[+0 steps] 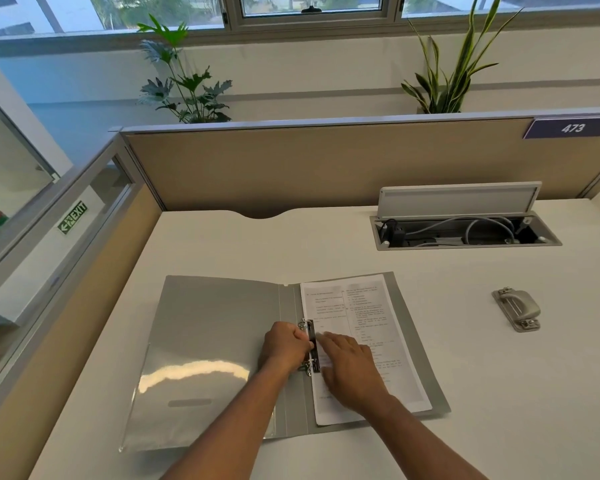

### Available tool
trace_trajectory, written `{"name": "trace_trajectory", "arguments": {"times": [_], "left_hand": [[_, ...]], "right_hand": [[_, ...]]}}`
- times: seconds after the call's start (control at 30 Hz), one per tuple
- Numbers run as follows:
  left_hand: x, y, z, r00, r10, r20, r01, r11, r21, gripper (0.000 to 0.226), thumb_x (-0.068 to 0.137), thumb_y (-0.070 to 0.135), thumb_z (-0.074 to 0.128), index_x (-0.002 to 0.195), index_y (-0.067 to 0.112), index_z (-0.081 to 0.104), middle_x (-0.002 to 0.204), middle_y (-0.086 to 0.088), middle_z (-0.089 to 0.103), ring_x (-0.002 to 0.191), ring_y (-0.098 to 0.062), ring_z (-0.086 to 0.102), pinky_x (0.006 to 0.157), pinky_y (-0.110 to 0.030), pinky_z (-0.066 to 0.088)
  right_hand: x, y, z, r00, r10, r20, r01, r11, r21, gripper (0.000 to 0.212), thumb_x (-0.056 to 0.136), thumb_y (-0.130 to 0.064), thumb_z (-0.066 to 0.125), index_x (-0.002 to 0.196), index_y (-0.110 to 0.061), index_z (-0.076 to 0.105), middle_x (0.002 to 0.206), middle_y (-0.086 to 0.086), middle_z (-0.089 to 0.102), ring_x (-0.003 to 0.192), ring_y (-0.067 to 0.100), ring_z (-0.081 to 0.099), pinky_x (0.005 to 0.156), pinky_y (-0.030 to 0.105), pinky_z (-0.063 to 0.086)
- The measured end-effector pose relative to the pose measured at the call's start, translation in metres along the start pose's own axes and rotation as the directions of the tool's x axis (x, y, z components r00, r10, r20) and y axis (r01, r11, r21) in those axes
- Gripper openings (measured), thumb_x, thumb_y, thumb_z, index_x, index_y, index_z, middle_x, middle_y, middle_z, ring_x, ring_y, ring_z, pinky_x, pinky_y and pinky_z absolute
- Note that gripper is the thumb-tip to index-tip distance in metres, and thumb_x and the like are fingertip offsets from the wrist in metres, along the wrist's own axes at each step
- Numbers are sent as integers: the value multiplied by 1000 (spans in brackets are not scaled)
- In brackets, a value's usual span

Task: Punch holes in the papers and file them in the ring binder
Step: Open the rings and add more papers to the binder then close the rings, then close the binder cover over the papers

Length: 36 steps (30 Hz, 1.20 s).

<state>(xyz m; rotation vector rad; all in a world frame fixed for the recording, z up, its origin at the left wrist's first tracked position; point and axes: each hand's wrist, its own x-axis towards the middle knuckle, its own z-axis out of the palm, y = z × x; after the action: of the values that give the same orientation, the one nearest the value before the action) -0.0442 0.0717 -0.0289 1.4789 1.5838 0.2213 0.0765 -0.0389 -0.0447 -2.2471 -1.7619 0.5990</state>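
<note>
The grey ring binder (pixel 222 358) is lying open and flat on the white desk (pixel 499 375), near its front edge. The printed papers (pixel 361 327) are resting on the binder's right-hand half, their left margin sitting at the ring mechanism (pixel 310 344). The left hand (pixel 284 344) is curling closed around the mechanism, fingers gripping its metal parts. The right hand (pixel 350 365) is lying open and flat on the papers, fingertips pressing just beside the rings; it is grasping nothing. The metal hole punch (pixel 516 309) is sitting well apart to the right. Behind it, a cable tray (pixel 465 233) is standing open.
</note>
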Motion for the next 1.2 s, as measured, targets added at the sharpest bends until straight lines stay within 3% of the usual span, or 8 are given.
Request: {"name": "trace_trajectory", "arguments": {"times": [0.27,0.6,0.7,0.8,0.97,1.03,1.1,1.2], "left_hand": [[-4,-2,-5,999,48,-13,-46,989,143,13,83,18,82,73,26,79,81,10,77,78,-14,75,80,-37,67],[-7,-16,-52,980,195,-45,-182,961,211,19,84,20,84,79,33,72,95,7,77,90,-16,73,89,-41,63],[-10,-15,-86,944,265,-195,-191,925,328,15,85,24,81,97,32,77,116,1,75,106,-23,69,95,-39,59],[-10,-19,-127,876,307,-373,-98,869,484,34,85,31,83,118,28,76,134,-7,64,126,-34,56,106,-43,47],[-7,-37,-187,808,151,-570,143,888,438,70,85,45,79,143,16,54,154,-20,46,140,-44,40,112,-58,34],[-7,-43,-206,838,16,-546,215,909,357,77,88,51,75,148,12,45,151,-22,51,139,-45,46,111,-56,37],[-9,-45,-219,887,-100,-450,214,954,210,69,88,50,73,143,12,55,140,-20,65,126,-43,62,105,-52,49],[-4,-60,-233,926,-74,-370,103,993,60,36,66,33,63,94,18,79,98,-11,81,86,-34,76,86,-52,65]], "right_hand": [[-4,-3,0,999,-32,16,33,996,-86,57,97,-28,41,153,-36,42,164,3,38,150,25,34,116,48,31],[-4,-7,-4,999,-18,51,24,993,-118,54,98,-30,38,151,-37,39,166,2,32,152,25,29,116,49,30],[-4,-7,-5,998,-16,63,23,993,-112,51,102,-31,40,152,-37,38,167,1,31,153,25,26,120,50,27],[-3,-7,-5,998,-12,63,19,994,-106,49,103,-32,41,151,-38,39,167,1,31,154,25,25,121,51,25],[-4,-9,-7,998,-6,69,13,995,-99,49,103,-31,42,152,-38,39,167,1,30,154,25,24,121,50,24],[-4,-10,-8,998,-5,69,12,995,-98,49,103,-31,42,152,-37,40,167,1,30,154,24,24,121,50,24],[-4,-11,-9,997,-3,72,9,995,-95,49,103,-30,42,152,-36,40,167,1,30,154,24,24,120,50,25],[-3,-11,-8,997,-4,75,11,995,-97,49,102,-29,44,151,-36,42,166,0,33,153,24,26,118,50,27]]}}
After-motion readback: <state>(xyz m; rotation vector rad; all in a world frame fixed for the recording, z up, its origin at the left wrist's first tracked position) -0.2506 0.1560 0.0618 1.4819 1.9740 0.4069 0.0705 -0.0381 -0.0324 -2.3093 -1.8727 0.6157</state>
